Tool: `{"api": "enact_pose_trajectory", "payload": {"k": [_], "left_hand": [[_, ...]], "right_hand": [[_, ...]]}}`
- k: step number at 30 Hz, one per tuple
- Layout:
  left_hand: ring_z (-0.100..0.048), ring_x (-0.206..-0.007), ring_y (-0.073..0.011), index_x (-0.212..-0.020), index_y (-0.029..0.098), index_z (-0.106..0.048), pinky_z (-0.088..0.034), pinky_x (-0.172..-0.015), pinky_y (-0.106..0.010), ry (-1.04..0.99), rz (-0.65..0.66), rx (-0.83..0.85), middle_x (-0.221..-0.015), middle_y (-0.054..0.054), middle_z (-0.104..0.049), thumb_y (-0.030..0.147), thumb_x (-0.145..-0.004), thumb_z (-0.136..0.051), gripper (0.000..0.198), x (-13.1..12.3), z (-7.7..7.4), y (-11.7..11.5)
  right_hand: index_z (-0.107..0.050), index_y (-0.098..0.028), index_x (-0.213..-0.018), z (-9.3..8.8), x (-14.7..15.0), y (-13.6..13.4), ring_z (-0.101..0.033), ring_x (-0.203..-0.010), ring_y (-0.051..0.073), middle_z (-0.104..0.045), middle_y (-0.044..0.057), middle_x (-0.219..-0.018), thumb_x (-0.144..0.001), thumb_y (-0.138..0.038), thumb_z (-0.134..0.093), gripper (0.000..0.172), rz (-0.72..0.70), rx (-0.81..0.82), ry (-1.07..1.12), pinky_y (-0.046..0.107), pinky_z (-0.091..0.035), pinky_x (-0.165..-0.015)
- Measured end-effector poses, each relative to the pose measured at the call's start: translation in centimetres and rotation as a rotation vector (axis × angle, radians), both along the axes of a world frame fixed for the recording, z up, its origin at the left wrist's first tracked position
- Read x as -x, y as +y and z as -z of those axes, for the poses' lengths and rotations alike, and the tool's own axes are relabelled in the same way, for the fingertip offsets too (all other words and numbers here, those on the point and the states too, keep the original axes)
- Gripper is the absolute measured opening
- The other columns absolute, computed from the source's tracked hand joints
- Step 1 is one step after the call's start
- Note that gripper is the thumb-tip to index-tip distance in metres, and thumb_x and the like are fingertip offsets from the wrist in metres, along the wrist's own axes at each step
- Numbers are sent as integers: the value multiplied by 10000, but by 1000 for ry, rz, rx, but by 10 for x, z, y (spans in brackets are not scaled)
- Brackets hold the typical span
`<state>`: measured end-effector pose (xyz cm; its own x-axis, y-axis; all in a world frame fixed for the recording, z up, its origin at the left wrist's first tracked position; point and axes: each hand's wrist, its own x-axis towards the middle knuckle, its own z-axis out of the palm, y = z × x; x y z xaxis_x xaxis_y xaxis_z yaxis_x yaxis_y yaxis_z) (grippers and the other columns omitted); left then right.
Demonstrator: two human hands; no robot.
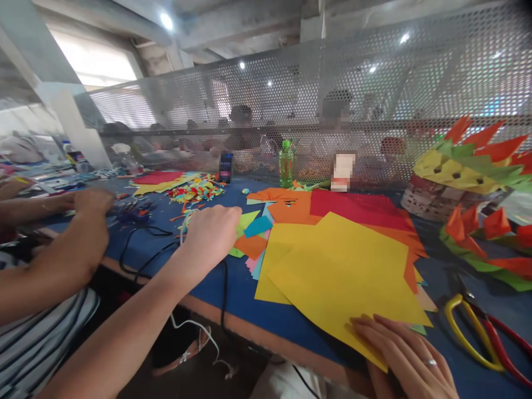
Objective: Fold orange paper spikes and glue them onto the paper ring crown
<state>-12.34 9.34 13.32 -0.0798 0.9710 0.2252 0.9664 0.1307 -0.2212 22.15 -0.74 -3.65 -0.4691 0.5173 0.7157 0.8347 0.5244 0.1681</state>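
My left hand (214, 235) is closed above the left side of a pile of small coloured paper pieces (251, 246). Its fingertips are hidden behind the knuckles, so I cannot make out what they hold. My right hand (409, 354), with a ring on one finger, grips the near corner of a large yellow paper sheet (349, 266). Its fingers lie on top and the thumb is by the lower edge. Under that sheet lie another yellow sheet (270, 282) and orange and red paper (357, 208). Scissors (477, 327) with yellow and red handles rest right of my right hand.
Paper scraps (197, 188), a green bottle (286, 164) and a phone (225, 167) stand or lie farther back. A basket (440, 197) with folded paper points is at right. Black cables (145, 249) cross the table edge. Another person's arms (89, 238) work at left.
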Motion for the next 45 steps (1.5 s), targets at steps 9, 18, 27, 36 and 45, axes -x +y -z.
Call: {"api": "enact_pose_trajectory", "payload": {"k": [9, 18, 27, 36, 45], "left_hand": [[-725, -1119, -206, -1211, 296, -746, -573, -997, -342, -198, 552, -170, -1241, 8, -763, 127, -908, -457, 451, -33, 40, -36], [-699, -1188, -183, -1261, 183, -703, -551, -1073, -341, -382, 843, -413, -1277, -62, -743, 85, -991, -420, 403, -35, 66, -41], [-666, -1250, -198, -1249, 243, -708, -588, -1025, -368, -478, 1154, -190, -1387, -47, -682, 121, -1039, -395, 396, -65, 120, -55], [-684, -1224, -217, -1259, 231, -696, -611, -978, -384, -520, 1232, -44, -1408, -72, -664, 21, -955, -423, 460, -72, 112, -61], [-696, -1192, -261, -1262, 230, -681, -623, -943, -469, -529, 1260, -22, -1422, -85, -652, 17, -949, -419, 460, -93, 127, -61]], "right_hand": [[-690, -201, -1156, -7, 4, -7, -728, -1071, 238, -774, 17, -1168, -840, -177, -530, 355, -22, 64, 13, 392, -423, -990], [-653, -201, -1185, -12, 7, -11, -707, -1088, 220, -772, 24, -1162, -845, -168, -549, 357, -37, 97, 64, 367, -417, -1000], [-600, -168, -1272, -15, 14, -28, -612, -1179, 222, -736, 55, -1175, -852, -99, -528, 432, -6, 178, 183, 365, -415, -1020], [-663, -192, -1000, -19, 20, -47, -590, -1005, 198, -622, 75, -964, -886, -67, -615, 176, 41, 127, 306, 341, -461, -894], [-654, -224, -1285, -13, 19, -56, -559, -1071, 226, -578, 97, -1093, -891, -47, -635, 432, 178, 104, 300, 381, -459, -905]]}}
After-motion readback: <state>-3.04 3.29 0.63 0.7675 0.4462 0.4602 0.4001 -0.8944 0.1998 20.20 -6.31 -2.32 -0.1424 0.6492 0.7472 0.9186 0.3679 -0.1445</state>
